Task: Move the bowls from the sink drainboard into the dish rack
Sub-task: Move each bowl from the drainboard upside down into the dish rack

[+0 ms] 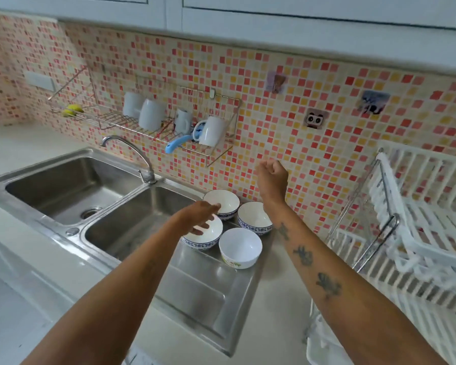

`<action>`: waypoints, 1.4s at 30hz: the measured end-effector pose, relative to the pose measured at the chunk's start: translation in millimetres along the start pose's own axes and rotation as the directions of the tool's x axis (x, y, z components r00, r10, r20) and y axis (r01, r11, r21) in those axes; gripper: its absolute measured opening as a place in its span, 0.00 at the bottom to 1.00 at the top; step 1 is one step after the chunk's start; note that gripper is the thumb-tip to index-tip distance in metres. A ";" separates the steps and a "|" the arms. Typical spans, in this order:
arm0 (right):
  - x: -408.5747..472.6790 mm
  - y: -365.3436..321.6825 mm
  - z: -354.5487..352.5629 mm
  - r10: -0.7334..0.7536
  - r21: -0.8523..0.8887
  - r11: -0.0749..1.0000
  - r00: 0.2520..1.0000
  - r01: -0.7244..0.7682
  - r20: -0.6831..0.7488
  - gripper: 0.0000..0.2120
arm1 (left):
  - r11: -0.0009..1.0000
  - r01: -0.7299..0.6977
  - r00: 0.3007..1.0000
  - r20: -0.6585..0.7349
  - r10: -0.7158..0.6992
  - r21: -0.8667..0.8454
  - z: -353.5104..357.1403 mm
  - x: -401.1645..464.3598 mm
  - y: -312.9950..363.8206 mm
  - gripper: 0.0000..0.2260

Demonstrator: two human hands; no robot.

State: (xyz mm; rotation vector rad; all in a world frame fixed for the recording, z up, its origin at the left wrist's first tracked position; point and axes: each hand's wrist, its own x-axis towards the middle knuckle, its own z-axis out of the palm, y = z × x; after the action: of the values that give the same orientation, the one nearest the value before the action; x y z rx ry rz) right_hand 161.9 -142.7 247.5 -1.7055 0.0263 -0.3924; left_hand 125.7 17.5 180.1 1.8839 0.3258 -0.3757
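Several white bowls stand upright at the far end of the steel drainboard [195,288]: three with blue-patterned rims, one at the back left [225,201], one at the back right [253,217] and one at the front left [208,239], plus a plain white bowl [240,246] with a small print at the front right. My left hand [198,216] hovers open over the front-left bowl, fingers spread, holding nothing. Raised above the back bowls near the tiled wall, my right hand [271,175] has its fingers curled and is empty. The white dish rack [416,227] stands at the right with nothing in it.
A double steel sink [71,185] with a curved faucet [140,156] lies left of the drainboard. A wire wall shelf [153,127] holds white mugs and a blue-handled tool above the sink. Pale countertop [279,312] separates the drainboard from the rack.
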 end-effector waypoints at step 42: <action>21.7 141.4 -7.7 0.459 -0.247 0.874 0.877 -0.418 0.141 0.24 | 0.749 0.269 0.914 0.405 -0.001 -0.606 74.3 81.9 -68.2 0.25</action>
State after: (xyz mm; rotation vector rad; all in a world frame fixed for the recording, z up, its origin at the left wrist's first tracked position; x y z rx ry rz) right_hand 208.9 -180.4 117.5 -1.8757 0.3195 0.1277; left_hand 165.5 -26.6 64.6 1.0614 0.2827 -0.6294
